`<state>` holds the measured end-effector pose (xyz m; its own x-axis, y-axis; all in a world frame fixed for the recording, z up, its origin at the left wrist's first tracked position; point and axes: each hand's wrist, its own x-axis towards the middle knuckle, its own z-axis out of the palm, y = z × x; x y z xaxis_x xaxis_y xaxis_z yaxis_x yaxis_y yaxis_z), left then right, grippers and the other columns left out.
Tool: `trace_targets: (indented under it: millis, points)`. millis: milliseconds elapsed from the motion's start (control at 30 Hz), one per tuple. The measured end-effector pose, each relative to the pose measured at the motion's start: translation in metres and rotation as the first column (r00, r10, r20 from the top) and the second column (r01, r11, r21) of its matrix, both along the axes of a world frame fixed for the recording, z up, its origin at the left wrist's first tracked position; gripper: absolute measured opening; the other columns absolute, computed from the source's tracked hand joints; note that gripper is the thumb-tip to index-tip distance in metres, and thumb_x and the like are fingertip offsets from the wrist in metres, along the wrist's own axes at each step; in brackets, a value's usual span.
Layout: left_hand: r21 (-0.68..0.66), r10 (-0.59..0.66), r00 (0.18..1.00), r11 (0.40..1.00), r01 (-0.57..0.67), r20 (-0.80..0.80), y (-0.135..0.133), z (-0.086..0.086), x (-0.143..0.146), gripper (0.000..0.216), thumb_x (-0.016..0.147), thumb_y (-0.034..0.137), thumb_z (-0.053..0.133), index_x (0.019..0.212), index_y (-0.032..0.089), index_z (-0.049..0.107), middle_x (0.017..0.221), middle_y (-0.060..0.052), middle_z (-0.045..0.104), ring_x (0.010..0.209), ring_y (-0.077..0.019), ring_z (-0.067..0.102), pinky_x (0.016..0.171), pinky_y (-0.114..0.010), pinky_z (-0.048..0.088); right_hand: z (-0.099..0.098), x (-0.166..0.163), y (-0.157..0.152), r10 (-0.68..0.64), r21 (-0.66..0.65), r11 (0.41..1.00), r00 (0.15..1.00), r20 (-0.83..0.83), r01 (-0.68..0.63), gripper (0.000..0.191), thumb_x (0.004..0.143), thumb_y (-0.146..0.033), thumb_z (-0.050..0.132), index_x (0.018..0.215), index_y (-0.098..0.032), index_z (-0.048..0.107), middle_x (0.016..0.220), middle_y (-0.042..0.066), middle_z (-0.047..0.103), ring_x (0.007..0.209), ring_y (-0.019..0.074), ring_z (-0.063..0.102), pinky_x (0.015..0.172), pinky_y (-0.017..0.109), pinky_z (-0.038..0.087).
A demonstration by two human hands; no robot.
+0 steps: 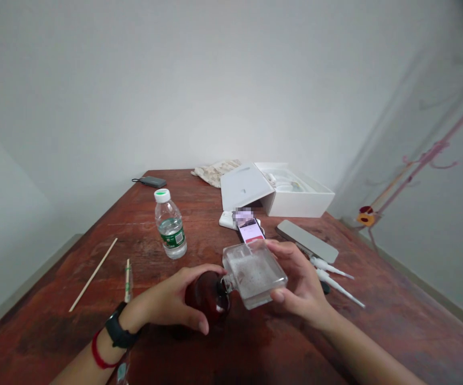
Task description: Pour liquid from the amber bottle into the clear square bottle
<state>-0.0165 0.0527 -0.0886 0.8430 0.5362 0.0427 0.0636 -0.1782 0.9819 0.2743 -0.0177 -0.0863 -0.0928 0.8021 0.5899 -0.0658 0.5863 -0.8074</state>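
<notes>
My left hand (175, 299) is wrapped round a dark brown bottle (209, 299), tilted with its mouth toward the right. In my right hand (301, 283) is a clear square bottle (255, 275), tipped on its side and gripped by its base end. The clear bottle's neck meets the brown bottle's mouth; whether it sits inside or only touches, I cannot tell. Cloudy foam or droplets show in the clear bottle. Just past my right hand lie two white pump heads with long tubes or nozzles (339, 286).
A water bottle (171, 227) with a green label stands at the left. Nearby lie a wooden chopstick (93, 274) and a wrapped stick (127, 280). Behind my hands are a lit phone (251, 230), a grey case (307, 239), an opened white box (299, 203), a cloth (215, 172) and a dark pouch (153, 182).
</notes>
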Motion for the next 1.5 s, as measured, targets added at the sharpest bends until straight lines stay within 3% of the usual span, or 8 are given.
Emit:
trace_targets:
  millis: [167, 333, 600, 933, 1133, 1333, 1500]
  points:
    - [0.013, -0.032, 0.999, 0.999, 0.031, 0.027, -0.001, 0.008, 0.005, 0.095, 0.064, 0.063, 0.102, 0.141, 0.02, 0.065, 0.13, -0.01, 0.078, 0.115, -0.0349, 0.073, 0.102, -0.043, 0.057, -0.009, 0.006, -0.003, -0.153, 0.003, 0.988, 0.986, 0.063, 0.153, 0.06, 0.088, -0.054, 0.086, 0.141, -0.033, 0.068, 0.135, 0.012, 0.074, 0.123, 0.0352, 0.073, 0.095, 0.045, 0.063]
    - [0.104, 0.018, 0.999, 0.994, -0.021, 0.034, -0.002, 0.011, 0.005, 0.087, 0.062, 0.067, 0.101, 0.132, 0.022, 0.072, 0.118, -0.006, 0.08, 0.101, -0.0299, 0.075, 0.087, -0.035, 0.06, -0.013, 0.017, -0.008, -0.229, -0.071, 0.968, 0.965, 0.131, 0.239, 0.067, 0.082, -0.059, 0.088, 0.138, -0.03, 0.066, 0.14, 0.013, 0.071, 0.13, 0.0402, 0.068, 0.102, 0.051, 0.058]
    - [0.137, 0.008, 0.998, 0.99, -0.017, 0.066, 0.0, 0.01, 0.006, 0.082, 0.062, 0.066, 0.101, 0.128, 0.025, 0.076, 0.11, -0.004, 0.082, 0.094, -0.0287, 0.076, 0.077, -0.031, 0.063, -0.012, 0.019, -0.008, -0.186, -0.018, 0.981, 0.966, 0.179, 0.192, 0.061, 0.09, -0.058, 0.081, 0.14, -0.029, 0.061, 0.145, 0.016, 0.071, 0.13, 0.0433, 0.07, 0.1, 0.056, 0.06]
    - [0.078, 0.019, 0.989, 0.996, -0.03, 0.147, 0.0, 0.006, 0.005, 0.077, 0.062, 0.063, 0.103, 0.123, 0.024, 0.077, 0.105, -0.002, 0.083, 0.087, -0.0263, 0.077, 0.072, -0.029, 0.063, -0.006, 0.019, -0.001, -0.115, -0.027, 0.992, 0.973, 0.202, 0.123, 0.069, 0.088, -0.057, 0.085, 0.144, -0.031, 0.056, 0.146, 0.018, 0.069, 0.133, 0.0458, 0.069, 0.102, 0.059, 0.06]
    - [0.084, 0.024, 0.982, 0.996, -0.041, 0.187, 0.003, 0.005, 0.004, 0.079, 0.06, 0.06, 0.104, 0.125, 0.024, 0.077, 0.11, -0.003, 0.083, 0.091, -0.0271, 0.078, 0.076, -0.03, 0.065, -0.003, 0.02, 0.001, -0.153, -0.009, 0.987, 0.946, 0.287, 0.162, 0.066, 0.09, -0.059, 0.081, 0.145, -0.033, 0.056, 0.146, 0.017, 0.069, 0.131, 0.0459, 0.07, 0.101, 0.061, 0.061]
    - [0.101, 0.016, 0.981, 0.994, -0.036, 0.193, 0.004, -0.001, 0.005, 0.084, 0.06, 0.064, 0.103, 0.129, 0.022, 0.076, 0.112, -0.006, 0.083, 0.096, -0.0293, 0.078, 0.082, -0.032, 0.064, -0.004, 0.014, 0.011, -0.234, 0.196, 0.964, 0.923, 0.305, 0.18, 0.074, 0.09, -0.066, 0.075, 0.151, -0.03, 0.053, 0.137, 0.02, 0.073, 0.124, 0.0467, 0.073, 0.093, 0.06, 0.065]
    - [0.07, 0.043, 0.979, 0.996, -0.058, 0.199, 0.004, -0.005, 0.006, 0.088, 0.059, 0.066, 0.103, 0.129, 0.022, 0.074, 0.114, -0.007, 0.083, 0.097, -0.0292, 0.077, 0.084, -0.033, 0.063, -0.004, 0.009, 0.02, -0.241, 0.253, 0.953, 0.921, 0.305, 0.166, 0.07, 0.093, -0.065, 0.072, 0.151, -0.031, 0.052, 0.134, 0.019, 0.074, 0.124, 0.046, 0.074, 0.091, 0.059, 0.065]
